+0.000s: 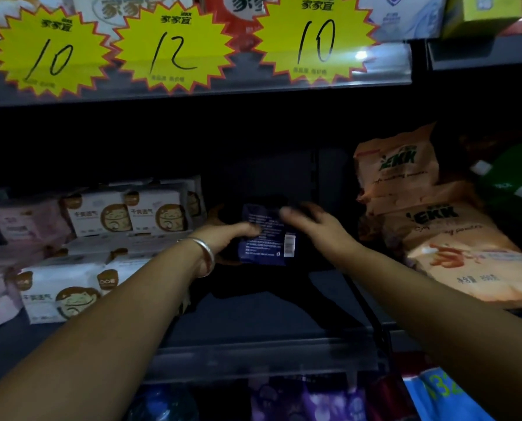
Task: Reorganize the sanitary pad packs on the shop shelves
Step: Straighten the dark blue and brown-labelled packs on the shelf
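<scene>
The head view looked forward and down into a dim shop shelf (253, 326), both bare forearms reaching into its darker middle bay. A dark blue pad pack (267, 235) sat towards the back of that bay, roughly midway between the shelf's left and right ends, its printed back panel with white text and a barcode turned to the camera.

By the look of it, the pack would be light and soft: a thin plastic wrapper over compressible padding (likely a little slick). It should bend if pinched at a corner, so the two opposite side edges seemed the soundest places to take hold.

The left hand (223, 238), a silver bangle (203, 250) at the wrist, met the pack's left edge with its fingers curled round that edge. The right hand (307, 221) lay against the pack's upper right, fingers bent over the top; motion blur there made it impossible to tell how firmly it gripped.

Towards the shelf's left end stood white packs with a brown cartoon face (126, 214), stacked in two rows, with pink packs (17, 226) beyond them. Towards the right end leaned orange washing-powder bags (429, 214). Yellow starburst price tags (174, 50) reading 10, 12 and 10 hung along the front edge of the shelf above.
</scene>
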Demonstrator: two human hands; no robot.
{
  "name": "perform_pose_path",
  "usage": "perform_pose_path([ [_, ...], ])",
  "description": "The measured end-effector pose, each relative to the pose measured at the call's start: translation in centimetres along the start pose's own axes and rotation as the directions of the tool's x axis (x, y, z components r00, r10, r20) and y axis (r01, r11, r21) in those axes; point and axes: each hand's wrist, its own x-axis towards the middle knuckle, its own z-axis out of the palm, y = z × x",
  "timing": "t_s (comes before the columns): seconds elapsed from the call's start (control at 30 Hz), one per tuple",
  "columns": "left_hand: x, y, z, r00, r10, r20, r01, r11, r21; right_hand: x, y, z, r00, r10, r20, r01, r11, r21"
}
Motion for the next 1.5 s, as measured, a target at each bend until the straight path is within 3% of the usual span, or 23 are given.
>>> perform_pose_path([
  [0.03,0.0,-0.1,-0.1,0.999,0.053,0.015,-0.052,0.998,-0.020,0.3,0.2,-0.3,0.974,0.209,0.090,-0.224,0.953,0.203],
  [0.07,-0.1,-0.3,-0.1,0.993,0.107,0.041,-0.106,0.994,-0.026,0.5,0.5,-0.4,0.917,0.329,0.227,-0.389,0.862,0.324],
  [0.13,-0.1,-0.4,-0.1,0.972,0.188,0.139,-0.195,0.980,0.039,0.6,0.9,-0.4,0.855,0.342,0.391,-0.490,0.777,0.394],
  [0.23,-0.5,-0.3,-0.3,0.945,0.155,0.287,-0.245,0.917,0.314,0.5,1.6,-0.1,0.911,0.262,0.320,-0.379,0.839,0.391],
  [0.3,-0.5,-0.6,-0.6,0.942,0.111,0.317,-0.236,0.889,0.392,0.4,2.1,0.0,0.952,0.197,0.234,-0.283,0.859,0.427],
  [0.43,-0.7,-1.0,-0.7,0.939,0.039,0.343,-0.101,0.981,0.166,0.4,3.0,0.1,0.976,0.110,0.187,-0.181,0.889,0.422],
  [0.5,-0.4,-1.0,-0.5,0.958,0.066,0.280,-0.081,0.996,0.040,0.5,3.1,0.1,0.978,0.079,0.192,-0.156,0.889,0.430],
  [0.63,0.3,-1.3,-0.4,0.981,0.090,0.170,-0.082,0.995,-0.054,1.1,3.1,-0.1,0.982,0.018,0.186,-0.102,0.887,0.450],
  [0.73,0.9,-2.0,-0.6,0.973,0.136,0.188,-0.146,0.989,0.038,1.1,3.1,-0.2,0.985,-0.027,0.171,-0.036,0.934,0.355],
  [0.8,1.7,-2.9,-0.9,0.982,0.145,0.123,-0.160,0.980,0.119,1.0,3.2,0.1,0.986,-0.031,0.163,-0.013,0.964,0.267],
  [0.93,2.8,-4.5,-0.7,0.991,0.130,0.021,-0.127,0.900,0.418,1.2,4.3,1.8,0.985,-0.005,0.170,0.011,0.999,-0.034],
  [1.1,4.2,-5.3,-0.3,0.983,0.160,-0.090,-0.101,0.881,0.462,2.5,4.3,2.7,0.993,-0.058,0.099,0.079,0.973,-0.217],
  [1.5,7.0,-6.7,-0.1,0.990,0.077,-0.116,0.026,0.716,0.697,8.6,4.3,4.1,0.995,0.042,0.085,-0.019,0.968,-0.251],
])
